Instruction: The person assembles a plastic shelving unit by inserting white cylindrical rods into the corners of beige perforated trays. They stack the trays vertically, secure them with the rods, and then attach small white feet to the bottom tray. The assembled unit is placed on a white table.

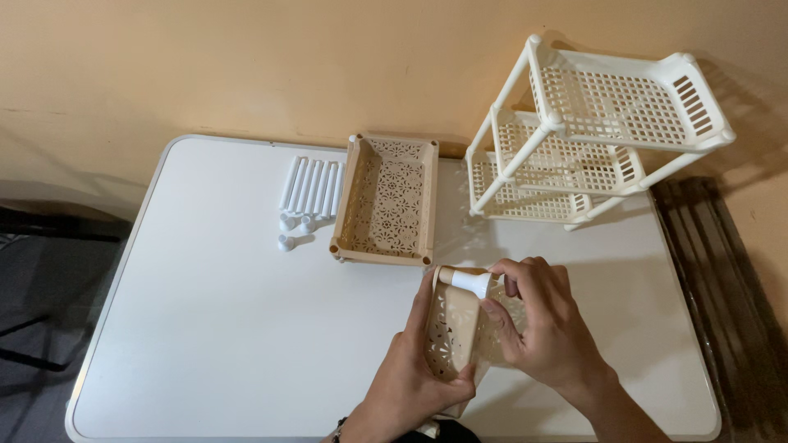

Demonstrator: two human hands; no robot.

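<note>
While held tilted over the near-right part of the counter [205,328], tan tray [454,332] sits between both hands, long axis running near-to-far. Left hand [414,369] clamped on its near-left edge, thumb across the bottom rim. Right hand [546,328] nearer the white peg [472,282], fingers closed on it at the tray's far corner, peg lying crosswise, left-right. Nothing visible inside the held tray. Second tan tray [386,201] flat at counter's middle-far, no contents visible. White tubes [312,189] just left of it, side by side, with loose pegs at their near ends. White rack [591,135] far right, three tiers, all bare.
</note>
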